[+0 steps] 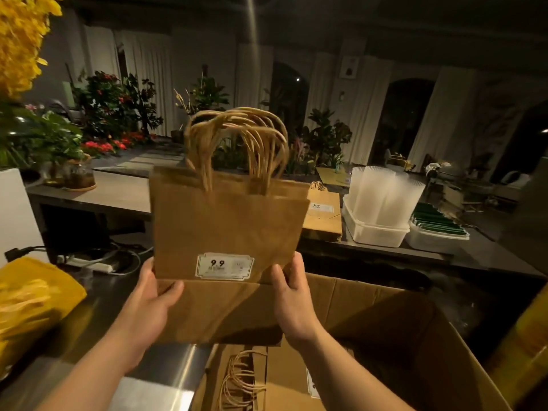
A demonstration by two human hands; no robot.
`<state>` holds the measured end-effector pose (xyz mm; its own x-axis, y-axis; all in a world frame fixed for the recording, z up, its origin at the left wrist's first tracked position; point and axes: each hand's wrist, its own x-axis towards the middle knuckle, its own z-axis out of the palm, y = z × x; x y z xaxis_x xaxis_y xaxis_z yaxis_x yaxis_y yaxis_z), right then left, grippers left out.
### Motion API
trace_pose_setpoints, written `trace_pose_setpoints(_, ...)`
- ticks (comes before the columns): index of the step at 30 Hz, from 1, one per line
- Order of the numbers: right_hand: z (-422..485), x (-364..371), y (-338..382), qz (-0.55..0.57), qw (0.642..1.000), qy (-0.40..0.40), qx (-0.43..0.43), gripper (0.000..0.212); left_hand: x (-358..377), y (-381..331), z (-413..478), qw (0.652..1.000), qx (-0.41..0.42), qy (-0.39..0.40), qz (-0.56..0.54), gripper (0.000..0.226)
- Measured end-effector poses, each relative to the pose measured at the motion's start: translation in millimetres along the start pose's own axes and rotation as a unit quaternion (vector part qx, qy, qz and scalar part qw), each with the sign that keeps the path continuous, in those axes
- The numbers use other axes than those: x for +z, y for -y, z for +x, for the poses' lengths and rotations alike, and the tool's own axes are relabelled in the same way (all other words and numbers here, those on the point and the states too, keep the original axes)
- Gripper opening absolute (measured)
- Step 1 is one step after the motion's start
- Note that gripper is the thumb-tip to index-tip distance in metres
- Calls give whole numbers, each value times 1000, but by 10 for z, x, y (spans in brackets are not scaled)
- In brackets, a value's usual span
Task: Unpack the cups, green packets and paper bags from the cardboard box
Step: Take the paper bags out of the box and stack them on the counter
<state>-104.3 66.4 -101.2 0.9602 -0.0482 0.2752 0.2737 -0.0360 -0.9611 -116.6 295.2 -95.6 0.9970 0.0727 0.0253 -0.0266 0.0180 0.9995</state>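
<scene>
The open cardboard box (385,327) fills the 5 o'clock part of our view, standing on a steel counter (166,369). Inside it, at 6 o'clock, more brown paper bags (284,378) lie flat with their twisted handles pointing toward 9 o'clock.

At the centre we hold a bundle of paper bags (228,226) upright above the box's near-left corner, handles at 12 o'clock and folded bottoms at 6 o'clock. Our left hand (151,304) grips the bundle's lower edge at 8 o'clock, thumb pressed on the front face and fingers curled out of sight behind. Our right hand (292,298) grips the opposite lower edge at 4 o'clock the same way, thumb in front, fingers wrapped behind.

At 3 o'clock from the bundle, on the farther counter, a flat stack of paper bags (323,215) lies beside a white tub (373,232) holding sleeves of clear cups (382,194). Just beyond, further toward 3 o'clock, a second tub (436,240) holds the green packets (437,222).

A small white label (224,266) reading "9.9" sits low on the front bag, between our thumbs.
</scene>
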Motion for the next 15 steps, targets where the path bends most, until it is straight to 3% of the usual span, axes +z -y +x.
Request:
trace_pose_setpoints(2,-81,13,-109,-4,1000,-19,-10,25,30,99,-66,999,-6,-9,-30,41)
trace_pose_setpoints(5,-229,52,-322,14,999,-12,48,22,26,304,-194,998,-18,-29,-55,39)
trace_pose_setpoints(8,-257,58,-373,21,997,-9,80,35,35,405,-205,999,-1,-31,-43,38)
trace_pose_setpoints(13,-291,54,-424,56,992,6,110,26,-11,505,-315,999,-28,-9,-27,62)
trace_pose_setpoints(15,-303,20,-438,49,991,30,123,23,-36,610,-304,999,-28,-19,-31,50)
